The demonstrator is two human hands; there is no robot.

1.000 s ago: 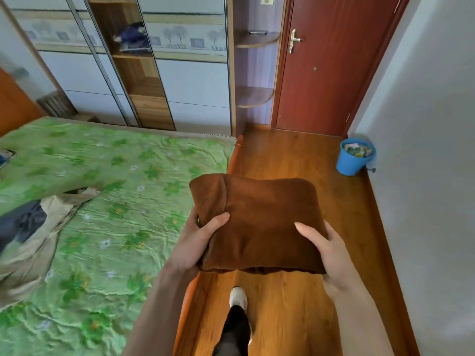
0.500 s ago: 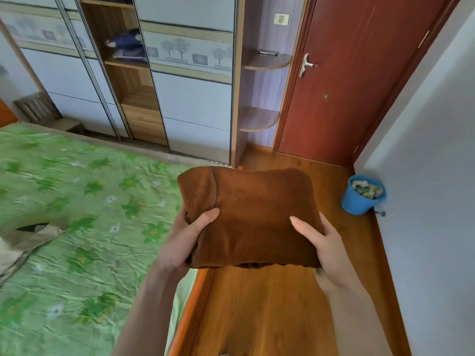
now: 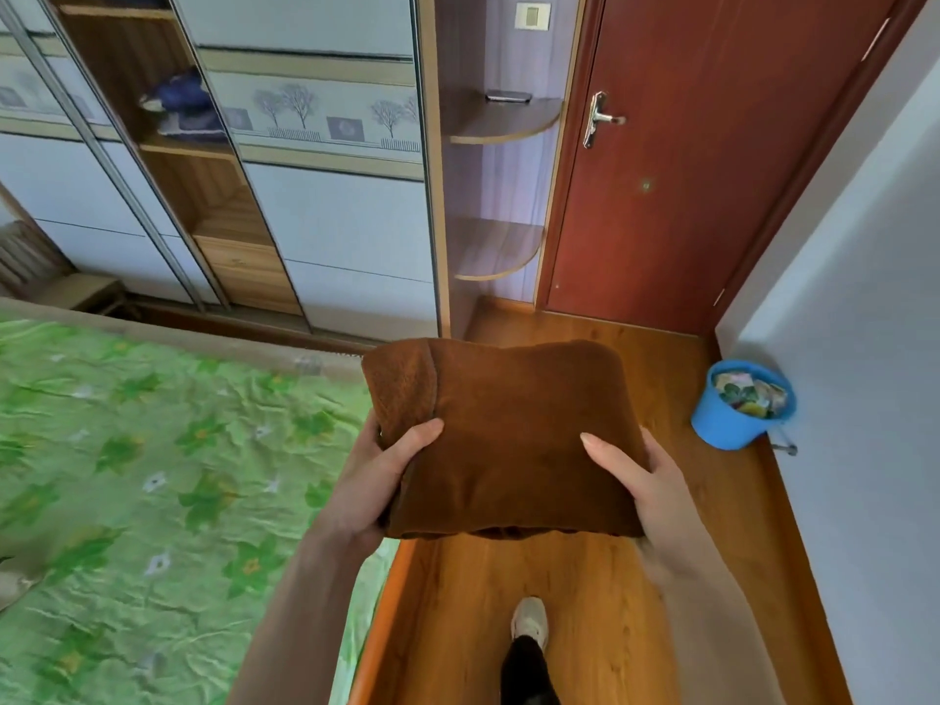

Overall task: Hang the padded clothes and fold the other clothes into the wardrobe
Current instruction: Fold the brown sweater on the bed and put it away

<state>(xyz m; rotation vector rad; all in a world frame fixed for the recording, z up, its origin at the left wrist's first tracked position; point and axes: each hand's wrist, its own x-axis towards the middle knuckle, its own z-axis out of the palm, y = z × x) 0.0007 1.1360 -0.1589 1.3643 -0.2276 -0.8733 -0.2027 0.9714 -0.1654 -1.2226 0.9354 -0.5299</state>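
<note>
The open wooden wardrobe compartment (image 3: 203, 195) stands far left, beyond the bed's far edge. Left hand (image 3: 376, 480) and right hand (image 3: 641, 480) each clamp a side of the folded brown fleece garment (image 3: 508, 435). Carry it level; keep thumbs pressing the top so the folds stay closed

We record both forearms bare — no sleeves, no watch or rings on the left hand (image 3: 379, 480) or the right hand (image 3: 643, 493). One leg shows below, in dark trousers (image 3: 526, 671), ending in a pale, whitish shoe (image 3: 530, 622) — rounded toe, details blurred.
</note>
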